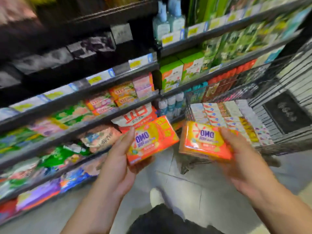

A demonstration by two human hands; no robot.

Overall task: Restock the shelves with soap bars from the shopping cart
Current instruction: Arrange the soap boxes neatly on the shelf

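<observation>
My left hand (118,159) grips an orange and yellow OMO soap pack (153,137) from below, thumb on its front face. My right hand (243,159) holds a second, matching OMO soap pack (202,141) by its right side. Both packs hang in the air between the shelves and the shopping cart (276,146). The wire cart stands at the right and holds several rows of boxed soap bars (224,115). The soap shelf (108,102) at the left centre carries stacked orange, pink and green bars.
Dark shelving runs along the left, with bags of detergent (101,137) on the lower levels and green boxes (182,70) and bottles (168,19) higher up. Grey tiled floor (185,186) lies below. My white shoe (156,197) and dark trouser leg show at the bottom.
</observation>
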